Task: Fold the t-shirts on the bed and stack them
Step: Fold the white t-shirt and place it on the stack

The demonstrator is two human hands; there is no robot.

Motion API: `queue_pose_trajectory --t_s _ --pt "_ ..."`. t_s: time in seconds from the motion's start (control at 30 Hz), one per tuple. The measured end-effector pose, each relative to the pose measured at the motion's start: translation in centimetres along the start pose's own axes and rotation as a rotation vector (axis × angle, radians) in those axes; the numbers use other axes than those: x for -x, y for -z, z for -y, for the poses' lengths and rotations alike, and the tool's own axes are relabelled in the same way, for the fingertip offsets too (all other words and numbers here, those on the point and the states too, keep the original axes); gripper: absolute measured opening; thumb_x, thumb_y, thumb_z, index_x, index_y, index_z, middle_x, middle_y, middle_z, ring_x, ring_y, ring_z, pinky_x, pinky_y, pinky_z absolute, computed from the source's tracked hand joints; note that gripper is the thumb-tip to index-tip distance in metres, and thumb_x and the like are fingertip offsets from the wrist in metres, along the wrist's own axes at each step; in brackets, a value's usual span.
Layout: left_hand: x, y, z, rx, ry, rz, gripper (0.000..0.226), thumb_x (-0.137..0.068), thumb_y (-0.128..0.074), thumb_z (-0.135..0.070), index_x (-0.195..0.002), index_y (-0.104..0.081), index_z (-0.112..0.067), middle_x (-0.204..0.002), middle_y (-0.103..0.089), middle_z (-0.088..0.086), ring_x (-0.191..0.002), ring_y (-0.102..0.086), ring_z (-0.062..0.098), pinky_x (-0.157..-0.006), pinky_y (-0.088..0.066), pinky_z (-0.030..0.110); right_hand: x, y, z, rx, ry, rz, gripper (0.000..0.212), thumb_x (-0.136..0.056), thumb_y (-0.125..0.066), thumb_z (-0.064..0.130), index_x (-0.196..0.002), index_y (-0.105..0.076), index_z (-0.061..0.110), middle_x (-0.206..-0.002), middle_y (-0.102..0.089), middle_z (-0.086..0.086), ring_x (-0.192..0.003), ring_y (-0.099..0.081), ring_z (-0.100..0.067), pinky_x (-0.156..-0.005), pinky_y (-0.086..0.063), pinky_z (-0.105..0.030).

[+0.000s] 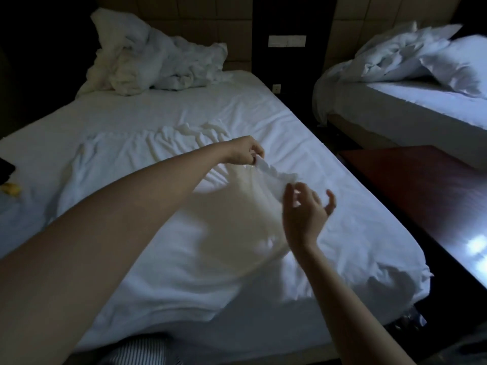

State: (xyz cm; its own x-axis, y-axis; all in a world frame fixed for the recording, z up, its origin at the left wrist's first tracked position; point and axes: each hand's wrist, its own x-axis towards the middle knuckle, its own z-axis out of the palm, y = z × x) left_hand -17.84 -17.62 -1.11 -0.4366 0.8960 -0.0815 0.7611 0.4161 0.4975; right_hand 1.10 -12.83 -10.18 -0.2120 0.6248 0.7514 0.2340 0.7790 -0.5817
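1. While the left hand (246, 151) pinches the bunched top edge of a thin white fabric t-shirt (232, 219) between its fingers, the shirt hangs blurred above the white-sheeted bed (303, 133).
2. Right hand (305, 209): fingers spread, loosely curved, holding nothing, just beside that edge.
3. Second crumpled white t-shirt (118, 164) lies on the sheet behind.
4. Rumpled white duvet (158, 61) heaped at the headboard.

Single head-worn wide-angle view, taken from the foot edge of the bed (158, 106), facing forward and down toward the headboard (210, 19). Close range. A second bed (421, 106) shows at the right margin.
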Motion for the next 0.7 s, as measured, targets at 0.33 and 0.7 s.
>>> queue_pose_trajectory --t_s 0.33,0.7 --pt "9.2 3.0 7.0 -0.706 0.102 0.072 0.047 -0.082 -0.045 0.006 -0.101 -0.071 -0.029 -0.135 -0.045 -0.006 -0.129 -0.032 0.018 -0.103 -0.025 0.035 4.0 -0.2 9.7 0.205 0.659 0.837 0.041 -0.092 -0.04 0.047 -0.111 -0.065 0.021 -0.107 -0.069 -0.001 -0.116 -0.055 -0.021 -0.109 -0.002 -0.04" --pt "13.1 -10.2 8.4 -0.507 0.045 -0.226 0.065 -0.089 -0.007 -0.057 -0.149 -0.021 -0.035 -0.158 -0.018 -0.007 -0.145 -0.015 0.014 -0.116 -0.012 0.041 6.7 3.4 1.8 0.078 0.31 1.11 0.085 -0.069 -0.012 0.066 -0.148 -0.018 0.032 -0.156 -0.018 0.008 -0.143 -0.018 -0.013 -0.113 -0.008 -0.027"
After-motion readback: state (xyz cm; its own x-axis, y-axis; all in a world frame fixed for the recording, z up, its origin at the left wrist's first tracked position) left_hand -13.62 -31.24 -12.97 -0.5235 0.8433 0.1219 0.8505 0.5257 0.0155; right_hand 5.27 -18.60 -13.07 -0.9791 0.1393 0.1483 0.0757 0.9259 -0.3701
